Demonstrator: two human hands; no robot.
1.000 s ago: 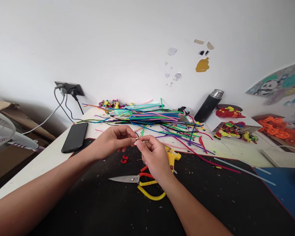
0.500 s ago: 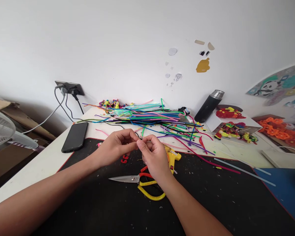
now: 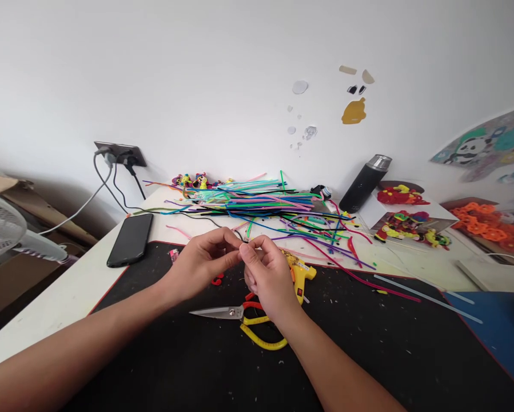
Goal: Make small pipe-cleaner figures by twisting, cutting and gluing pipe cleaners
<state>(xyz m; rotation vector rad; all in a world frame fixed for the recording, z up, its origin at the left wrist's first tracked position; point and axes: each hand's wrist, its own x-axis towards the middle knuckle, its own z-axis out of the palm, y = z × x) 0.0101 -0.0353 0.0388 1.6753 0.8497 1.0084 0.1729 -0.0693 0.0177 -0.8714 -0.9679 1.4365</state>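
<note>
My left hand point(image 3: 203, 260) and my right hand point(image 3: 267, 274) meet above the black mat point(image 3: 162, 355), fingertips pinched together. Whatever small thing they hold between them is hidden by the fingers. Beneath my right wrist lie scissors point(image 3: 226, 312) with red and yellow handles, blades pointing left. A yellow glue gun point(image 3: 300, 280) rests just behind my right hand, partly covered by it. Small red curled pieces point(image 3: 218, 280) lie on the mat under my left hand, partly hidden.
Colourful pipe cleaners point(image 3: 261, 200) are heaped along the wall. A phone point(image 3: 130, 240) lies at left, near a fan point(image 3: 8, 226). A black flask point(image 3: 365, 184) stands at the back right, beside a white box point(image 3: 368, 213) with small figures. Glue sticks point(image 3: 428, 297) lie at right.
Both hands stay pinched together with only slight finger movement. My left hand has shifted slightly and now covers more of the red pieces.
</note>
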